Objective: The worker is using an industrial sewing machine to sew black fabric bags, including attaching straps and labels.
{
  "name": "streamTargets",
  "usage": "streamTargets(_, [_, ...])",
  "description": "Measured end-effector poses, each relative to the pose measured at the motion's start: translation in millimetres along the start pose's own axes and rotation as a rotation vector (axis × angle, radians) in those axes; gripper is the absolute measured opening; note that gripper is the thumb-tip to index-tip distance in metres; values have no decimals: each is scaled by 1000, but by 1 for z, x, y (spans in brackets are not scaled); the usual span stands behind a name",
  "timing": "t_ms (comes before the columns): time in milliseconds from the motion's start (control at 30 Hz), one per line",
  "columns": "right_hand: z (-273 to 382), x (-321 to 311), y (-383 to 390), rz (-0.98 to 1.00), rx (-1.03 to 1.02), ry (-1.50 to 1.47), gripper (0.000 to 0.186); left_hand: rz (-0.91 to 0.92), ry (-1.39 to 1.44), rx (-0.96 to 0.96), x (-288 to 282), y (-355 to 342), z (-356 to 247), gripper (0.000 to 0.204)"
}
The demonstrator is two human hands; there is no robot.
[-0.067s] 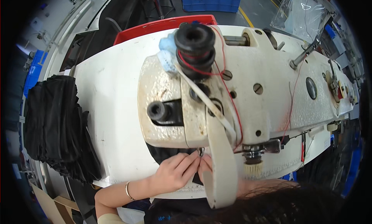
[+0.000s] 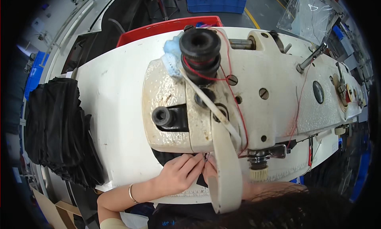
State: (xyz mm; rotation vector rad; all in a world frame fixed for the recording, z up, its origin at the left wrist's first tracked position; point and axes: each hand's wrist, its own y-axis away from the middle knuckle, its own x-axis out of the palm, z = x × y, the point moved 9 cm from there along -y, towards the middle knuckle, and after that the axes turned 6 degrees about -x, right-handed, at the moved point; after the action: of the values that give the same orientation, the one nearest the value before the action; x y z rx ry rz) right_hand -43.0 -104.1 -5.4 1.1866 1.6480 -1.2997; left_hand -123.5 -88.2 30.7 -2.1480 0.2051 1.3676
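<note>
My left hand [image 2: 178, 175] has bent fingers gathered at the needle area [image 2: 205, 157] of a white sewing machine [image 2: 258, 82], pressing on black fabric [image 2: 162, 155] under its head. My right hand [image 2: 210, 169] is just right of that spot, fingertips curled in, largely hidden behind a wide white band [image 2: 226, 165]; what it holds is unclear. Red thread runs round black knobs [image 2: 200, 44] on top, and a light blue cloth [image 2: 171, 54] is tucked beside them.
A stack of black fabric pieces [image 2: 59, 130] lies on the left of the white table [image 2: 113, 110]. Behind are a red tray [image 2: 139, 32] and a blue crate [image 2: 216, 1]. A clear plastic sheet [image 2: 305, 15] hangs at back right, and a cardboard box [image 2: 47, 205] is at lower left.
The machine appears very slightly lower in the picture. My hands stay at the needle area with almost no visible movement.
</note>
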Motion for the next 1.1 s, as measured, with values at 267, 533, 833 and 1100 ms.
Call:
streamTargets(267, [-66, 52, 24, -127, 808, -1262, 12, 89, 259, -388, 15, -1, 67, 26])
streamTargets(533, [-53, 9, 7, -80, 145, -373, 19, 85, 185, -255, 8, 7, 61, 39])
streamTargets(833, [-52, 15, 5, -38, 167, -479, 15, 169, 98, -170, 15, 8, 51, 43])
streamTargets(1100, [-52, 3, 6, -103, 109, -354, 9, 157, 98, -168, 16, 6, 50, 46])
